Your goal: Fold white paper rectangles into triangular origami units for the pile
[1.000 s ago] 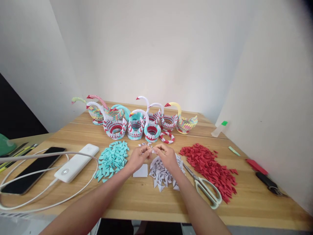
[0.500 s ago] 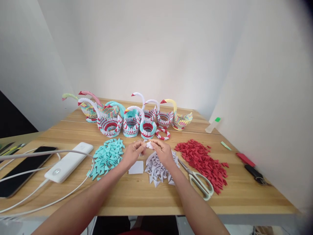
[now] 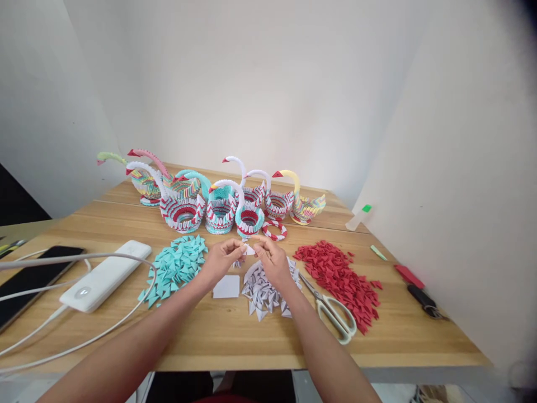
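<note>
Between the fingertips of both hands is a small piece of white paper [image 3: 249,250], partly folded. My left hand [image 3: 225,257] pinches its left side, and my right hand [image 3: 272,260] grips the right side with thumb and fingers. Just below lies a stack of white paper rectangles [image 3: 226,286]. A pile of white folded paper triangles [image 3: 264,291] sits under my right hand and wrist. Left of my left hand is a heap of turquoise paper triangles [image 3: 176,266]; to the right spreads a heap of red paper triangles [image 3: 339,280].
Several paper swans [image 3: 184,212] and a red-and-white paper ring [image 3: 274,230] stand at the back. Scissors [image 3: 335,313] lie beside the red heap. A power bank [image 3: 107,274], cables and a phone [image 3: 37,280] occupy the left. A glue bottle [image 3: 358,218] and black-handled cutter [image 3: 422,299] are right.
The view has shifted slightly, so the table's things sit a little further left. My fingers have moved on the white paper, which stays held between both hands.
</note>
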Available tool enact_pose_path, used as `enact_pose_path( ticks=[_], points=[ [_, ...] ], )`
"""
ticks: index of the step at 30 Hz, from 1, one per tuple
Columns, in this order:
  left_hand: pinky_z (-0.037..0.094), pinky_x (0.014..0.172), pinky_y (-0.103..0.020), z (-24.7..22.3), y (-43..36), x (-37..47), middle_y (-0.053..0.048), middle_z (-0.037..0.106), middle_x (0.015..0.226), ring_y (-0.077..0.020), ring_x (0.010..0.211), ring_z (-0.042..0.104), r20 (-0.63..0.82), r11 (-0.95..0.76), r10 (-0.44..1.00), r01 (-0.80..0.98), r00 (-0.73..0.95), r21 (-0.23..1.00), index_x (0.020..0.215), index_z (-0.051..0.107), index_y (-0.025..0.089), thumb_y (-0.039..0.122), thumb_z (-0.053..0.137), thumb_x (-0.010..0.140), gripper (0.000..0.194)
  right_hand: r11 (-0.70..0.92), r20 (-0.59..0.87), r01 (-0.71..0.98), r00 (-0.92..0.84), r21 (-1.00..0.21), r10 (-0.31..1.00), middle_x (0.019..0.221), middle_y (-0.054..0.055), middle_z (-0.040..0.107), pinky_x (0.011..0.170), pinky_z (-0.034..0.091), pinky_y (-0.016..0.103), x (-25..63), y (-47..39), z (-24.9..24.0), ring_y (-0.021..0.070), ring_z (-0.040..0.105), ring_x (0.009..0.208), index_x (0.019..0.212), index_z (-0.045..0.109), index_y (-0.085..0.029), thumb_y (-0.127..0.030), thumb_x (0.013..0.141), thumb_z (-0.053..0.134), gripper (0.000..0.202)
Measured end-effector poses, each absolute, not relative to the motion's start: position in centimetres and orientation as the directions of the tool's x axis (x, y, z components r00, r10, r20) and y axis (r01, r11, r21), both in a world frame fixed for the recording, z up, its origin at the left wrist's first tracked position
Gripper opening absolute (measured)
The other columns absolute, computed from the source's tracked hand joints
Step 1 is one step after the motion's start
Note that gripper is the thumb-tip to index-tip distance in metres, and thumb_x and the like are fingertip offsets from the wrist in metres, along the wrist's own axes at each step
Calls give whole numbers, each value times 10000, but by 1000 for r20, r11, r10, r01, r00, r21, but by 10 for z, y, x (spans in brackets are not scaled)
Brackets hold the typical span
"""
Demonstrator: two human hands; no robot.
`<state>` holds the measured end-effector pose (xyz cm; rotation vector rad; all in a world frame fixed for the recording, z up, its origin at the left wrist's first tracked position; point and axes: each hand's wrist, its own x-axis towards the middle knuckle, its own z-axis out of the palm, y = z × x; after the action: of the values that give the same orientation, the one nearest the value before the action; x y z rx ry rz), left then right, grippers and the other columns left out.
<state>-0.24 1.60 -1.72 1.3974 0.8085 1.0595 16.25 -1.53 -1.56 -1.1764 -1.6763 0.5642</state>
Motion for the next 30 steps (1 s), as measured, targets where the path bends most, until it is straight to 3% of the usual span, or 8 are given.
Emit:
enact_pose_path(
  ticks=[5,10,15,18,23,30],
  points=[
    [421,598,-247,-15,16,-3,-4,615,626,-134,587,546,103,-60,945,-145,311,988,745,622,144,436,657,727,294,442,461,422,-62,-791,885,824,13,650,762,443,268,163,-14,-15,160,600,779,1172,573,-197,-287,899,514,293],
    [402,576,-241,-17,17,-2,9,603,600,-118,548,518,103,-51,916,-143,388,988,696,599,145,426,697,696,297,461,493,466,-59,-755,868,794,1,641,796,433,272,161,-15,-15,156,590,780,1134,595,-202,-226,861,545,279],
    [404,603,-244,-16,15,-4,-1,611,621,-119,575,520,120,-31,887,-203,445,979,685,605,138,394,693,725,274,373,376,209,-28,-904,926,812,16,641,741,457,262,162,-13,-17,151,593,756,1130,586,-192,-311,882,530,281],
    [418,645,-250,-17,14,-4,-16,635,669,-125,623,539,124,9,883,-280,452,960,716,622,135,358,686,754,235,303,301,67,-44,-951,953,782,20,639,725,459,260,162,-11,-17,151,586,740,1032,637,-179,-358,869,552,256],
    [420,663,-245,-23,14,-2,-20,633,682,-121,639,536,137,18,875,-316,463,949,711,630,135,328,669,786,210,275,274,7,-61,-961,960,726,13,627,707,450,256,160,-11,-17,147,567,702,861,681,-174,-351,821,622,192],
    [418,669,-250,-22,12,-2,-18,625,679,-125,641,531,135,24,874,-320,467,947,725,645,142,334,664,788,202,290,290,-10,-62,-957,955,716,7,627,701,445,247,161,-11,-17,140,564,696,809,683,-180,-335,829,621,168]
  ],
)
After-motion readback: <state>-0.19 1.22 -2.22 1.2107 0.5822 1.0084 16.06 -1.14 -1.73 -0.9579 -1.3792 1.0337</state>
